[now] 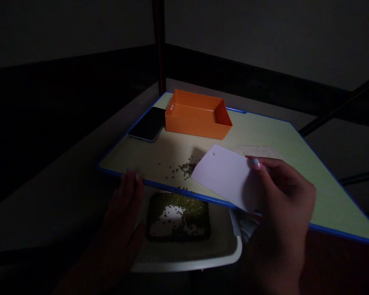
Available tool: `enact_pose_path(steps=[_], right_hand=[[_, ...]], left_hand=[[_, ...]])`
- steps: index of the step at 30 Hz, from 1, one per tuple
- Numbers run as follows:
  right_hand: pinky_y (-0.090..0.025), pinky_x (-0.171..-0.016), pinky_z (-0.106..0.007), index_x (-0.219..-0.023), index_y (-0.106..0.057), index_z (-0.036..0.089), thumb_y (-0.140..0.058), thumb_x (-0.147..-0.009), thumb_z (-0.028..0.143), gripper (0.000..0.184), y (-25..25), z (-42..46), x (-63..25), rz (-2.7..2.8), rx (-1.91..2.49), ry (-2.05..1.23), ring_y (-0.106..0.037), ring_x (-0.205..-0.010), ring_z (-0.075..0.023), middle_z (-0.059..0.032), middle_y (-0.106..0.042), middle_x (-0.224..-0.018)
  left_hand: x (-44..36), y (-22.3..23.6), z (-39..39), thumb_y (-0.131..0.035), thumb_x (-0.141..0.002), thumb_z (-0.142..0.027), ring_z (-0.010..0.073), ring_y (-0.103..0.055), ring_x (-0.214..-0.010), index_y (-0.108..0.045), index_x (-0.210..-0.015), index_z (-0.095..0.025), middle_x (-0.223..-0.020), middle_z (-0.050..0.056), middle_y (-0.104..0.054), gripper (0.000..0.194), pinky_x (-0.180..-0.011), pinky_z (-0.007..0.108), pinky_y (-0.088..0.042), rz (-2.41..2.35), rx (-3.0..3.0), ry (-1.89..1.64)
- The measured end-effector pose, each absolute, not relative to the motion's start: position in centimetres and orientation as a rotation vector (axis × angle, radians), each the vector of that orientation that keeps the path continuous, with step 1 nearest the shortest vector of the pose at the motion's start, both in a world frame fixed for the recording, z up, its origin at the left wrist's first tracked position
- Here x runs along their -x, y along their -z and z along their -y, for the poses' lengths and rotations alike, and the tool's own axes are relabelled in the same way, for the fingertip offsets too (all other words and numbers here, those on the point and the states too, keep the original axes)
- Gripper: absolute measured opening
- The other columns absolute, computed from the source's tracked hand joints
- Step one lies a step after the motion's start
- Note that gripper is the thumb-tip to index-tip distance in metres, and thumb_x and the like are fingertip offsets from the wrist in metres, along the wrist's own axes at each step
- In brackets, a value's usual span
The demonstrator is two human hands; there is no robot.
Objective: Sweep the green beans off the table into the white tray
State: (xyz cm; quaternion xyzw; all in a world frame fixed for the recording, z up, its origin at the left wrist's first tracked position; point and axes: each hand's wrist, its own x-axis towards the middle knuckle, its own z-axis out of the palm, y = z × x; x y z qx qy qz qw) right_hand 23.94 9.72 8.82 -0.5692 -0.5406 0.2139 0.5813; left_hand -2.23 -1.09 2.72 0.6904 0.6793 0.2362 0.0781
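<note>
My right hand [283,192] pinches a thin white plastic scraper [226,174] with a small hole in one corner. The scraper tilts over the table's near edge, its left side by a small pile of green beans [189,168], which look like mung beans. Below that edge, a white tub [221,262] contains a dark-rimmed tray [209,223] with more of the beans spread across it. My left hand [124,213] is in shadow at the tub's left side, fingers stretched out with their tips near the table edge. Nothing shows in it.
The pale table [307,176] has a blue edge. An orange open box [199,127] stands toward the back, with a dark phone-like slab [149,124] at its left. A pinkish, speckled patch [258,150] lies behind the scraper. Dark bars [341,104] cross at the right.
</note>
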Motion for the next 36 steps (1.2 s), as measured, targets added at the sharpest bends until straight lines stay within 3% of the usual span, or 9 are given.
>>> enact_pose_path(steps=[13,18,25,36], right_hand=[[-0.047,-0.061,-0.025,-0.087,-0.075,0.025,-0.073,-0.08,0.031,0.009,-8.31,-10.01,-23.55,1.27,1.281,-0.536,-0.067,-0.073,-0.0138,0.0004,-0.076,-0.084],[-0.047,-0.058,-0.026,-0.086,-0.074,0.022,-0.072,-0.08,0.033,0.013,-8.32,-10.22,-23.71,1.271,1.326,-0.485,-0.066,-0.07,-0.015,-0.0016,-0.075,-0.081],[-0.044,-0.056,-0.027,-0.084,-0.074,0.021,-0.073,-0.079,0.036,0.016,-8.38,-10.47,-23.9,1.239,1.381,-0.427,-0.063,-0.067,-0.0147,-0.0022,-0.074,-0.078],[-0.046,-0.059,-0.027,-0.085,-0.074,0.022,-0.073,-0.08,0.035,0.014,-8.51,-10.03,-23.56,1.231,1.36,-0.458,-0.065,-0.071,-0.015,-0.0021,-0.075,-0.081]], left_hand=[[1.94,-2.77,0.97,-0.031,-0.093,-0.022,0.0271,0.002,-0.152,0.004,-0.15,-0.027,-0.166,0.007,0.004,0.068,-0.123,0.056,-0.016,-2.066,-2.083,-0.678],[2.43,-2.24,0.99,-0.032,-0.093,-0.024,0.0272,0.002,-0.152,0.005,-0.15,-0.029,-0.166,0.005,0.004,0.068,-0.123,0.055,-0.017,-2.055,-2.094,-0.704],[2.75,-2.15,0.78,-0.033,-0.091,-0.022,0.0297,0.003,-0.152,0.006,-0.15,-0.024,-0.166,0.009,0.006,0.071,-0.121,0.058,-0.02,-2.061,-2.145,-0.625],[2.09,-2.61,0.9,-0.032,-0.092,-0.021,0.0269,0.003,-0.152,0.006,-0.15,-0.028,-0.166,0.006,0.005,0.069,-0.123,0.055,-0.018,-2.07,-2.09,-0.677]])
